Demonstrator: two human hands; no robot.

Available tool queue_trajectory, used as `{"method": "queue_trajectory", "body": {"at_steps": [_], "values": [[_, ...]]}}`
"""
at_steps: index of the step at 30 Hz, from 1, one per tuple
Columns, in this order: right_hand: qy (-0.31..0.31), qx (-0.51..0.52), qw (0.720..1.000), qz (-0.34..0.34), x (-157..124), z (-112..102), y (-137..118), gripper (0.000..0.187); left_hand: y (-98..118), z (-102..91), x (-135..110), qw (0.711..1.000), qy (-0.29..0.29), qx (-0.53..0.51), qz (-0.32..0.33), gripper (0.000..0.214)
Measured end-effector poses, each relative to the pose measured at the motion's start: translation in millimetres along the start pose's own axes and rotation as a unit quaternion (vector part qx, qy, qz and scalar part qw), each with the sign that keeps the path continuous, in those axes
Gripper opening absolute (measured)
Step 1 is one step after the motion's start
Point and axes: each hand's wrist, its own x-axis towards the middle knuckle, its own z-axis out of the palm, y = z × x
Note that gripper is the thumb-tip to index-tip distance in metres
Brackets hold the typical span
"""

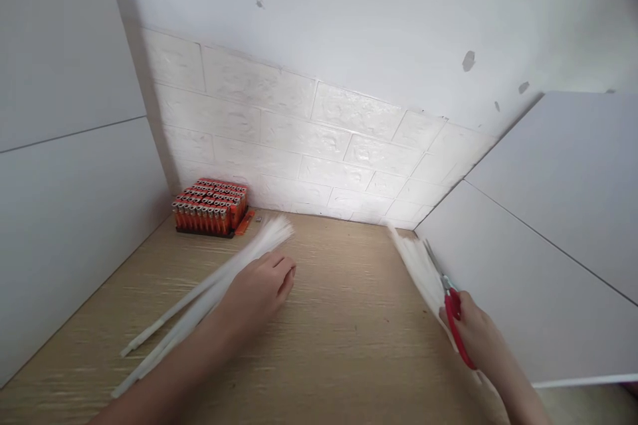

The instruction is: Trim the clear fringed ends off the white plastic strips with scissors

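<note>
My right hand is closed around the red handles of a pair of scissors. Their metal blades point up and away from me, along the right edge of a white bundle of long thin strips. On the left, my left hand is over the wooden table with its fingers curled in; whatever is in them, if anything, is hidden. Beneath and beside that forearm lies another bundle of long white strips, its far end fanned out and its near ends narrow. Both bundles are somewhat blurred.
At the back left stands a block of orange batteries in rows on a dark base. Small orange pieces lie beside it. White panels flank the wooden tabletop, and a white brick-pattern wall closes the back.
</note>
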Motion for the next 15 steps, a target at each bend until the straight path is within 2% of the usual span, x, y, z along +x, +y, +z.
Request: {"method": "queue_trajectory", "body": {"at_steps": [6, 10, 15], "values": [[-0.004, 0.124, 0.992, -0.004, -1, -25, 0, 0.043, 3, 0.5, -2, 0.999, -0.017, -0.029, -0.001, 0.034], [-0.037, 0.206, 0.978, -0.014, -12, -29, -9, 0.046, 9, -1.0, -2, 0.997, -0.043, -0.058, -0.001, 0.033], [-0.027, 0.3, 0.954, -0.005, -17, -26, -14, 0.039, 38, -5.4, -3, 0.987, -0.105, -0.123, 0.023, 0.03]]}}
